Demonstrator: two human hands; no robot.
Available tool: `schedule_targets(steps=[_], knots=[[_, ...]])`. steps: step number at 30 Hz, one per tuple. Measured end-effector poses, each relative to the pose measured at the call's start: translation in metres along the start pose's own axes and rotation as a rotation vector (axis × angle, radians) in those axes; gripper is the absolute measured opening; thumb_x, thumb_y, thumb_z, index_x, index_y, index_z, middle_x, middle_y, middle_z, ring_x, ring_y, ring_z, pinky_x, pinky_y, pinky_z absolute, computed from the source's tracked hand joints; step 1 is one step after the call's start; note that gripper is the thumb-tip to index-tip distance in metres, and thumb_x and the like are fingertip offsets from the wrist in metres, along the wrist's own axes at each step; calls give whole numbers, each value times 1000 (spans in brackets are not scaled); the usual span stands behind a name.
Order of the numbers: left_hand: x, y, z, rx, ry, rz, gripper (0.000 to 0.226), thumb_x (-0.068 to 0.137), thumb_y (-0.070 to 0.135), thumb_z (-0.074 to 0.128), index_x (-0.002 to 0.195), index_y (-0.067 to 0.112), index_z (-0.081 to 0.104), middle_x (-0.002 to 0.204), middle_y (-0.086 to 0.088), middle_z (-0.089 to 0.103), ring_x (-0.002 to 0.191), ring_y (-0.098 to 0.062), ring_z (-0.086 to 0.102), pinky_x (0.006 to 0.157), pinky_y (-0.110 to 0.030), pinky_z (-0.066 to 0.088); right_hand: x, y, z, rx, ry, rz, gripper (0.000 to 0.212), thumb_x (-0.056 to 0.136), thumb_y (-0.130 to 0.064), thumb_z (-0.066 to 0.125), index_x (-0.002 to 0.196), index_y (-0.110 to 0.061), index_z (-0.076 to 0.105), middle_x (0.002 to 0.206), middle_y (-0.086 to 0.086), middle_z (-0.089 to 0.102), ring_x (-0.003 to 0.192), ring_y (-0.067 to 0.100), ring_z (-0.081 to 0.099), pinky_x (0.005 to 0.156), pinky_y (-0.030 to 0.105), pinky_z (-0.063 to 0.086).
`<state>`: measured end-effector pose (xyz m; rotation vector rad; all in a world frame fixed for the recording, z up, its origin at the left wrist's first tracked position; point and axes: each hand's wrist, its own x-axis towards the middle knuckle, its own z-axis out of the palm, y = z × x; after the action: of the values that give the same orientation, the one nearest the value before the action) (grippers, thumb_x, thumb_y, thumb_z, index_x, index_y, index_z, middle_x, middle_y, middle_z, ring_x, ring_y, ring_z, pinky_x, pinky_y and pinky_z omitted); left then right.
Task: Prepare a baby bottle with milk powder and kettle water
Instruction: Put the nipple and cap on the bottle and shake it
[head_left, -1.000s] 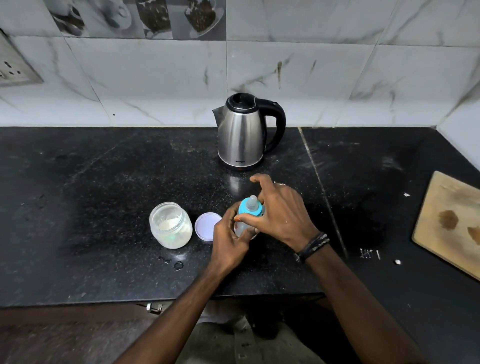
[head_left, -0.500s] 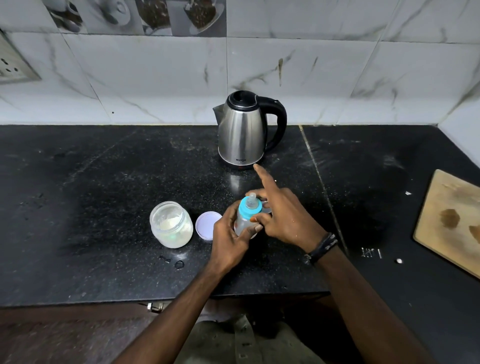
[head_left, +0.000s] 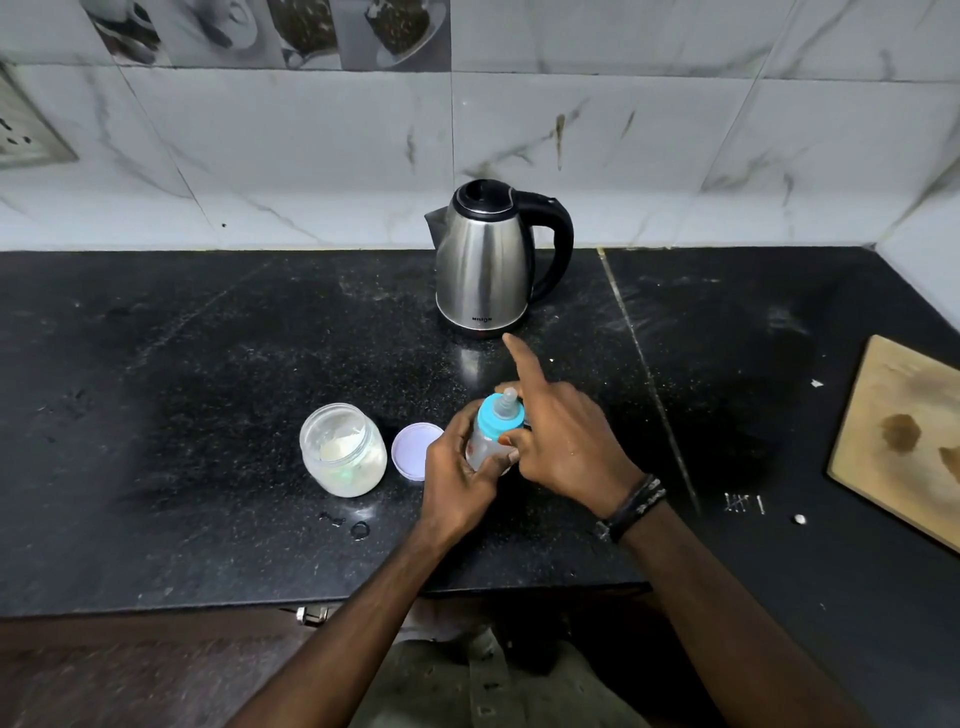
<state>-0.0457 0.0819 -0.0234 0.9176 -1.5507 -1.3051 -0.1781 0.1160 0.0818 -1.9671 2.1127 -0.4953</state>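
Small clear plastic baby bottle with a blue screw collar and translucent teat (head_left: 493, 431) sits mid-worktop, nearer the front edge, well in front of the stainless steel electric kettle with black handle and lid (head_left: 485, 260). Looks light, stiff-walled and smooth, probably slippery if wet; the teat is soft, so not a place to grab. Best hold is round the body below the collar, with the collar itself as the twist point

Left hand (head_left: 457, 478) wraps the bottle body, thumb and fingers curled round it, bottle upright or slightly tilted. Right hand (head_left: 561, 441) pinches at the blue collar with thumb and lower fingers, index finger sticking straight out toward the kettle base; reads as turning the collar, direction can't be told. Black bands on the right wrist

Open clear glass jar with white powder (head_left: 343, 449) stands just left of the bottle, its pale lilac round lid (head_left: 413, 449) lying flat between them, touching or nearly touching the left hand. Can't tell what is in the bottle. Wooden board (head_left: 898, 436) at the right edge, well apart
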Motion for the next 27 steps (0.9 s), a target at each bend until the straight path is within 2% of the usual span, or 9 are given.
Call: schedule_targets(steps=[2, 4, 7, 10, 14, 19, 21, 23, 27], knots=[[0, -3, -1, 1, 14, -13, 55, 81, 13, 71, 133, 28, 60, 126, 10, 74, 118, -9, 69, 102, -30, 54, -2, -4, 3, -206, 146, 11, 110, 73, -58, 74, 149, -26, 0, 95, 12, 73, 87, 35, 70, 70, 39, 51], [1, -4, -2, -18, 20, -9, 55, 81, 13, 71, 133, 25, 60, 125, 10, 74, 117, -7, 69, 101, -27, 53, -2, -3, 1, -196, 219, 17, 115, 65, -72, 70, 148, -22, 8, 96, 10, 73, 87, 33, 69, 67, 39, 50], [2, 1, -2, -41, 1, -5, 56, 80, 19, 74, 133, 25, 59, 124, 11, 74, 117, -6, 69, 101, -25, 53, 1, 5, -5, 144, 32, 40, 117, 68, -53, 82, 151, -29, 3, 135, 3, 59, 119, 29, 58, 97, 43, 48], [1, 6, 0, -62, -13, -9, 61, 78, 30, 76, 134, 16, 58, 126, 5, 71, 116, -4, 68, 101, -23, 52, 6, 7, -3, 411, -108, 16, 110, 78, -14, 79, 153, -33, 2, 142, 0, 56, 130, 23, 52, 110, 37, 42], [1, 3, 0, -55, 10, -7, 62, 78, 32, 73, 135, 14, 58, 125, 4, 72, 116, -7, 69, 101, -25, 53, 6, 4, 5, 459, -23, 16, 104, 76, -2, 77, 154, -28, 14, 128, 0, 66, 122, 18, 59, 106, 32, 45], [3, -4, -2, 25, 40, 44, 57, 79, 13, 65, 129, 39, 60, 123, 24, 72, 116, -2, 68, 99, -19, 51, 0, -4, 18, 381, 92, 34, 96, 75, -9, 78, 150, -25, 22, 121, -5, 69, 110, 27, 63, 101, 42, 48], [2, -9, -1, 25, 77, 40, 58, 83, 2, 64, 131, 35, 62, 123, 19, 73, 116, -6, 69, 98, -23, 52, -3, -11, 24, 332, 183, 45, 89, 75, -16, 77, 147, -23, 27, 118, -5, 70, 105, 32, 64, 96, 40, 48], [2, -11, 2, 15, 99, 42, 48, 87, 9, 69, 132, 26, 64, 119, 14, 75, 109, -7, 71, 94, -26, 55, -6, -17, 29, 271, 289, 63, 81, 74, -18, 74, 144, -20, 32, 114, 0, 72, 101, 34, 64, 88, 37, 47], [0, -5, 11, -25, 153, -53, 41, 84, 36, 66, 121, 21, 69, 94, 21, 73, 86, 5, 66, 82, -26, 54, -8, -31, 41, 184, 419, 99, 69, 73, -15, 72, 135, -8, 42, 103, 8, 72, 95, 37, 66, 74, 39, 51]])
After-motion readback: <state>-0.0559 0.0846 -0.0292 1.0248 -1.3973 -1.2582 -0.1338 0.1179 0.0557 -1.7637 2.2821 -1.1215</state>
